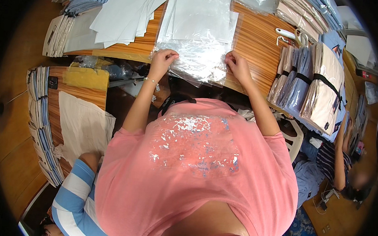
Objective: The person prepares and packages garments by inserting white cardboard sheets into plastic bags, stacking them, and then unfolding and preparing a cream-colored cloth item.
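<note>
- Wood-grain bench (255, 40) spans the top of the view, with a co-worker's blue-and-white striped sleeve (73, 189) at lower left and another person in a dark striped top (332, 162) at far right.
- Clear plastic (200, 61), crinkled and shiny, lies at the near edge of the bench, straight in front of the wearer; its lower end reaches over that edge.
- White sheets (202, 17) lie with the film, just beyond the hands; whether all of them are inside it or some are under it, I cannot tell.
- Left hand (164, 60): thumb and fingertips together, seemingly clamped on the film near its left side.
- Right hand (237, 64): likewise pinched, at the film's right side, well apart from the left; how many layers either one grips is unclear.
- Loose white sheets (121, 16) fan out to the left, and strapped garment bundles (325, 84) stand to the right, near a pair of scissors (302, 38).
- Step in hand, as I judge it: straightening or parting the near end of the film by its two sides.
- Next move probably calls for an even, light pull from both sides, so that thin layers neither slip nor crease and the sheets stay aligned.
</note>
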Motion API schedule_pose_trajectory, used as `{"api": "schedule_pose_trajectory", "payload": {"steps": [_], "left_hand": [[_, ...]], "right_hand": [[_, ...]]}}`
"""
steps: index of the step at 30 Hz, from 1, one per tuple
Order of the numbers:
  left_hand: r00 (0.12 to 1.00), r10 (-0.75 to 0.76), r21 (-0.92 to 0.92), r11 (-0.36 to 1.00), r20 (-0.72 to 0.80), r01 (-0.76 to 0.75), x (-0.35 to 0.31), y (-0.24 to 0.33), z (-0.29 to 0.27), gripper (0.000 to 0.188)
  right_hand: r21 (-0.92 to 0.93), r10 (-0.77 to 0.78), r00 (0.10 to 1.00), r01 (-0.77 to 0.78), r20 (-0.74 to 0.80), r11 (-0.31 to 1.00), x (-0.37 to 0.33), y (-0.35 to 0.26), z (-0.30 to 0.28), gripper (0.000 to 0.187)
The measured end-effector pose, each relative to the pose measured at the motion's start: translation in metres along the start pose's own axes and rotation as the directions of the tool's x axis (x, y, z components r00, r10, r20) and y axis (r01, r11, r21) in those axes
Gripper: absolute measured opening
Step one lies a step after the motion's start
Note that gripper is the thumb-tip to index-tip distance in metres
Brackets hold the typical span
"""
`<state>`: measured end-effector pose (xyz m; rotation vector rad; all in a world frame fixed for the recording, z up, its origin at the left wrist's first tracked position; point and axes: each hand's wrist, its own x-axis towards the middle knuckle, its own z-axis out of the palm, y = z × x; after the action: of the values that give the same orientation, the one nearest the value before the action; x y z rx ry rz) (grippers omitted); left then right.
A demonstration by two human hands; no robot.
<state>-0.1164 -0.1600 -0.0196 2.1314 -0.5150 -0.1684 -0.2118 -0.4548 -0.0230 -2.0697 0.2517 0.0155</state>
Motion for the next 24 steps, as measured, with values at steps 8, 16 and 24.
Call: {"api": "schedule_pose_trajectory", "payload": {"steps": [8,16,24], "left_hand": [[0.959,-0.281,0.356,0.901,0.044,0.248,0.007,0.007,-0.004,0.037],[0.994,0.067,0.405,0.909,0.086,-0.096,-0.006,0.029,-0.008,0.036],[0.911,0.379,0.253,0.877,0.159,-0.409,-0.026,0.052,0.036,0.028]], "right_hand": [[-0.527,-0.023,0.986,-0.068,-0.164,0.847,0.001,-0.005,-0.005,0.04],[-0.584,-0.221,0.937,0.022,-0.271,0.811,-0.011,0.0,-0.012,0.048],[-0.705,-0.577,0.817,0.414,0.008,0.576,0.042,-0.041,0.025,0.022]]}}
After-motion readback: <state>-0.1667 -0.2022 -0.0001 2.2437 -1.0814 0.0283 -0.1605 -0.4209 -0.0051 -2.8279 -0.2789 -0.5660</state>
